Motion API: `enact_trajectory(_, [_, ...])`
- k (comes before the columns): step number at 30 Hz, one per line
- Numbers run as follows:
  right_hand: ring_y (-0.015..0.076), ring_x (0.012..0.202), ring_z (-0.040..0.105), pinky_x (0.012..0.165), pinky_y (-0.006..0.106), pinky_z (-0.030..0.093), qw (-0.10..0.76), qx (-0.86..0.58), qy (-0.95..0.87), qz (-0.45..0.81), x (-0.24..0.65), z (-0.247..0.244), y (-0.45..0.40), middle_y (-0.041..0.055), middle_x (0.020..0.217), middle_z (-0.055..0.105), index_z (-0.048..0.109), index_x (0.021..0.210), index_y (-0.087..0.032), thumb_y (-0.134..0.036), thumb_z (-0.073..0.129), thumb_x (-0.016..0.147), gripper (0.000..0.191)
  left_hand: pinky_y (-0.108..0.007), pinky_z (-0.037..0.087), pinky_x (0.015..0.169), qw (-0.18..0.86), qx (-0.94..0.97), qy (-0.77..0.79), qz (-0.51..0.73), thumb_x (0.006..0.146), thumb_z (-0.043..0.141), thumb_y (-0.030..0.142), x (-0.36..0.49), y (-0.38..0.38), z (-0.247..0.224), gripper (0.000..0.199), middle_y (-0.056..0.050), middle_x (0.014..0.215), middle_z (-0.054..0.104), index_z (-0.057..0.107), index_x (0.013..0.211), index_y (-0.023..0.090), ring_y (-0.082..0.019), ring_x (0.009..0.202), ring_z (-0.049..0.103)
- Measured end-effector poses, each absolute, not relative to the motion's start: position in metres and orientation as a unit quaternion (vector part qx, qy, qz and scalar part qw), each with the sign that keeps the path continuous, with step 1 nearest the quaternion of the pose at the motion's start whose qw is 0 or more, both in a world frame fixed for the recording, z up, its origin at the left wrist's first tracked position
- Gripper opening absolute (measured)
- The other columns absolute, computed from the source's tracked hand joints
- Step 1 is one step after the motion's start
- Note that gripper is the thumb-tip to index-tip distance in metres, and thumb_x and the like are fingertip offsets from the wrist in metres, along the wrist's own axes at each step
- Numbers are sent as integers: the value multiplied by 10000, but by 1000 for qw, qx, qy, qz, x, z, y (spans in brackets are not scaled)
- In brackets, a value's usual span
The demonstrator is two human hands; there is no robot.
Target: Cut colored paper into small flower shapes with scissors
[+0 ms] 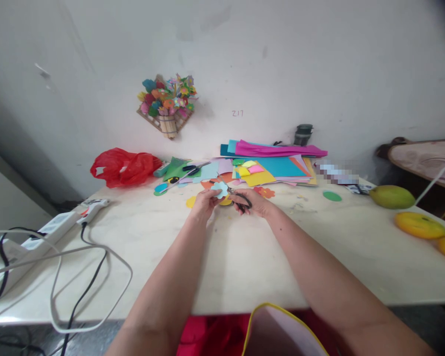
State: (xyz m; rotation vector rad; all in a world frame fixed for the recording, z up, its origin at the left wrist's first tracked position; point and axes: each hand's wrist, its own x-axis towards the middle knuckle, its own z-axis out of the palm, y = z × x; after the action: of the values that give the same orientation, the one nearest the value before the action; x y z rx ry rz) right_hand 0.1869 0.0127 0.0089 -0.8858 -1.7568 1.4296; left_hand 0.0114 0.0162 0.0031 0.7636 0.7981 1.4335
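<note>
My left hand pinches a light blue flower-shaped paper cutout just above the table. In my right hand is a pair of black-handled scissors, with its blades at the right edge of the blue flower. Whether the blades touch the paper I cannot tell. Yellow cutouts lie by my left hand, and an orange-red flower cutout rests beside my right hand. Behind my hands are small folded yellow and pink paper pieces.
Stacked coloured sheets and a red plastic bag sit along the wall. A second pair of scissors lies left of the stack. Cables and a power strip occupy the left side; mangoes lie on the right. A green oval lies nearby.
</note>
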Motion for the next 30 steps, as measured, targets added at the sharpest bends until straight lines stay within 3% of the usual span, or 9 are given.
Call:
enact_trajectory(9, [86,394,543,262,160,294,371,-361,-661,544,181,6,15,-7,557,592,546,755,-155,-428,624,789,286,-298,551,693,593,326,360,642,545,708,71,17,14,8,139,-25,628,655,635,656,109,-126,577,612])
enact_trajectory(30, [75,366,511,256,149,265,387,-354,-652,547,176,4,14,-21,522,563,544,743,-151,-435,645,756,302,-270,536,631,582,287,383,658,542,690,59,23,13,10,130,-21,594,636,607,626,114,-130,558,610])
